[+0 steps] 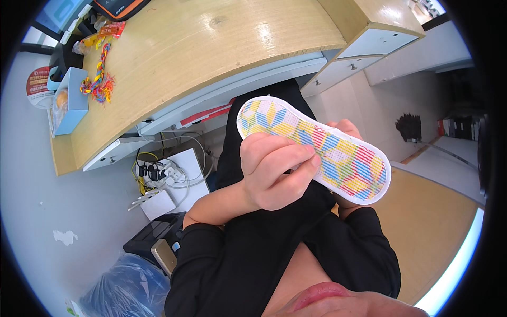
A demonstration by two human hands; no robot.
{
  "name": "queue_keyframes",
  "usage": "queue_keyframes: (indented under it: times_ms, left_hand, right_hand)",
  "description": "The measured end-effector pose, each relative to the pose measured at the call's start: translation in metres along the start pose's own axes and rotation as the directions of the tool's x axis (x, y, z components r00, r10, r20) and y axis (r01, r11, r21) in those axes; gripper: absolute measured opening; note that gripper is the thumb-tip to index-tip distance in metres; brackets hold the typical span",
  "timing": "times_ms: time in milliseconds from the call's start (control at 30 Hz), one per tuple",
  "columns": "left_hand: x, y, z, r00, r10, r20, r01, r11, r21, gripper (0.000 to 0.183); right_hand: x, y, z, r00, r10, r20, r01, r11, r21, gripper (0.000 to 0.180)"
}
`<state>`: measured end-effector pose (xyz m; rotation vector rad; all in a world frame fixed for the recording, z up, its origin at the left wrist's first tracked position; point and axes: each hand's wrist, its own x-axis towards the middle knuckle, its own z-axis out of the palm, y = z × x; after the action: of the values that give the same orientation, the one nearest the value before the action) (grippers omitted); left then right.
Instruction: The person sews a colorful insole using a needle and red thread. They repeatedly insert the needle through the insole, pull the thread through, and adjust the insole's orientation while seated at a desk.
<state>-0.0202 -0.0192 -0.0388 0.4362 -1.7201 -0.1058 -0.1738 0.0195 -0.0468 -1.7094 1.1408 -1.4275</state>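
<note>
An embroidered shoe insole (328,152) with white edging lies aslant across the middle of the view. Coloured stitches in yellow, blue, red and green form blocks on its face, with some white patches between them. My right hand (344,127) holds it from behind, and most of that hand is hidden by the insole. In front, my left hand (277,170) has its thumb and forefinger tips pinched together at the stitched face. Whether a needle or thread is between those fingertips is too small to tell.
A wooden desk (190,51) curves across the top, bearing a braided colourful rope (99,79) and a light-blue box (73,103). Cables and a power strip (172,172) lie at lower left, near a blue plastic bag (126,287). A drawer cabinet (348,67) stands at right.
</note>
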Motion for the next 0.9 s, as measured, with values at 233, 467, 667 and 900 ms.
queue_keyframes:
  times_ms: [233, 467, 667, 900]
  left_hand:
    - [-0.002, -0.002, -0.001, 0.998, -0.065, 0.016, 0.066, 0.997, -0.038, 0.026]
    - [-0.002, -0.006, 0.000, 0.992, -0.115, 0.054, 0.117, 0.993, -0.031, 0.028]
    - [0.003, -0.006, -0.005, 0.969, -0.208, 0.129, 0.225, 0.965, -0.135, 0.027]
    - [0.014, -0.015, -0.020, 0.788, -0.265, 0.556, 0.541, 0.730, -0.418, 0.021]
  right_hand:
    - [-0.003, -0.010, 0.005, 0.973, 0.229, -0.038, -0.221, 0.964, 0.151, 0.023]
    - [-0.001, -0.008, 0.006, 0.991, 0.130, -0.039, -0.128, 0.990, 0.057, 0.038]
    - [-0.001, -0.004, -0.004, 0.990, 0.083, -0.113, -0.066, 0.986, 0.151, 0.031]
    - [0.018, -0.003, -0.037, 0.990, 0.067, 0.121, -0.117, 0.872, 0.475, 0.007]
